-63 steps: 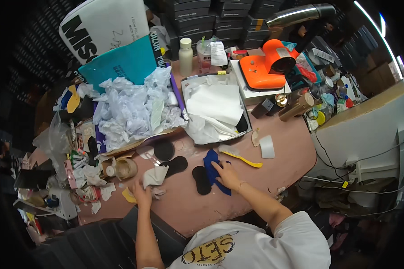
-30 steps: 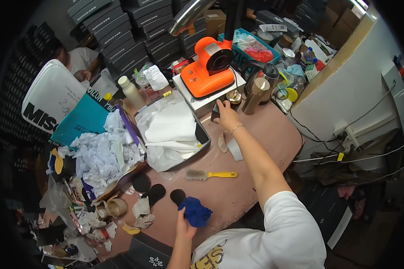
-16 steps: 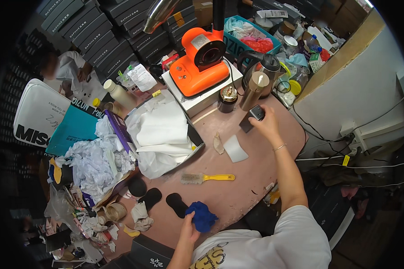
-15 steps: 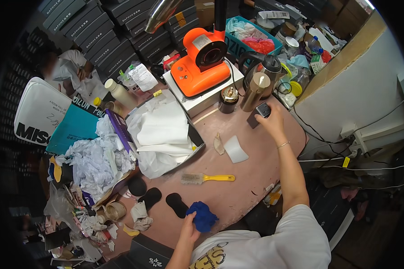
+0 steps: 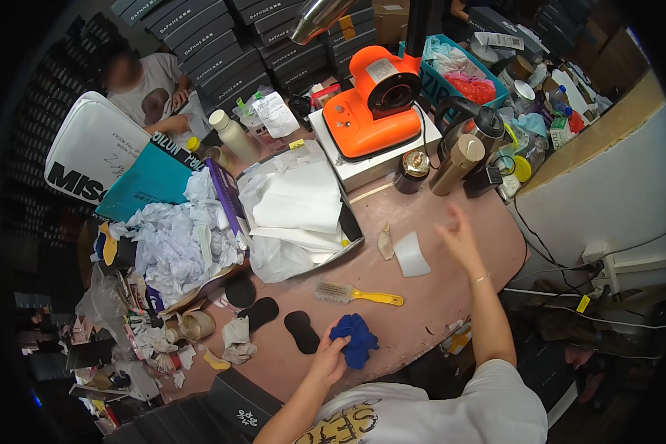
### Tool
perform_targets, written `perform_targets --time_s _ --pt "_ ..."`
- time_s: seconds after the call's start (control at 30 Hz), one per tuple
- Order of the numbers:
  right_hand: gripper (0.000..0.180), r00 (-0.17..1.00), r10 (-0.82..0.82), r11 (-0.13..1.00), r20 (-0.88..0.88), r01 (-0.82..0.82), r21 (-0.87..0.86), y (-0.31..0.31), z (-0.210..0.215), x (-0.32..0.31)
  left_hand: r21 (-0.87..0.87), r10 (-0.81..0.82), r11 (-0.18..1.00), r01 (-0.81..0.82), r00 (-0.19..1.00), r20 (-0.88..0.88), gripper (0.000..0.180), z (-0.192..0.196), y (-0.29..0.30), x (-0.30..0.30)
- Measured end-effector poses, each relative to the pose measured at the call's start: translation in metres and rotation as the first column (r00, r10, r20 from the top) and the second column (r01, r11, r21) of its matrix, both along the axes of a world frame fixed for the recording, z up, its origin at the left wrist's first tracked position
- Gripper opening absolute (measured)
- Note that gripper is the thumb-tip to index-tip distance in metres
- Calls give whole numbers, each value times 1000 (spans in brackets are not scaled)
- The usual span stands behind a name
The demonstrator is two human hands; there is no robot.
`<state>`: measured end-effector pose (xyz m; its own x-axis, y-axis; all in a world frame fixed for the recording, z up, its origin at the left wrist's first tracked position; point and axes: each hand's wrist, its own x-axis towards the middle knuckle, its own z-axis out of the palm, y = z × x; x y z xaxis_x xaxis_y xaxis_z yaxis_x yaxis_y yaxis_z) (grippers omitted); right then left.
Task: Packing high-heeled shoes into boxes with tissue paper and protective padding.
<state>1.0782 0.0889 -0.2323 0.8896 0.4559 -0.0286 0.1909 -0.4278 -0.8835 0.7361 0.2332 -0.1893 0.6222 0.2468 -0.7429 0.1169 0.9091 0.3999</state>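
My left hand [image 5: 328, 360] is closed on a crumpled blue cloth [image 5: 356, 342] at the near edge of the table. My right hand [image 5: 459, 235] is empty over the right side, its fingers apart. Beyond it a small black block-shaped object [image 5: 483, 182] stands beside a bronze thermos flask [image 5: 457, 164]. A white sheet [image 5: 411, 254] and a beige scrap [image 5: 385, 242] lie left of my right hand. A brush with a yellow handle [image 5: 377, 297] lies between my hands. Next to the cloth is a black insole-shaped pad [image 5: 301, 331].
An orange machine [image 5: 368, 126] stands on a white box at the back, near a kettle [image 5: 481, 122] and a dark jar [image 5: 412, 172]. An open box of white paper [image 5: 292, 203] and crumpled tissue [image 5: 174, 240] crowd the left. Another person [image 5: 152, 89] sits at the far left.
My right hand has let go of the small black object beside the thermos and drawn back toward me. The blue cloth stays in my left hand. The whole view has shifted.
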Motion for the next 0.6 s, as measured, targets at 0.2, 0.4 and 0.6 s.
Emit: perform_targets --time_s 0.2,0.4,0.6 --pt "59 203 531 835 -823 36 548 33 36 -206 508 6 861 -33 999 54 54 19 -15 36" --pt "45 330 465 760 -821 327 562 62 28 -160 929 -206 90 358 920 -334 69 48 -11 26" --pt "38 702 327 834 -633 101 542 114 -36 -32 827 -189 410 385 923 -336 46 3 -13 -78"
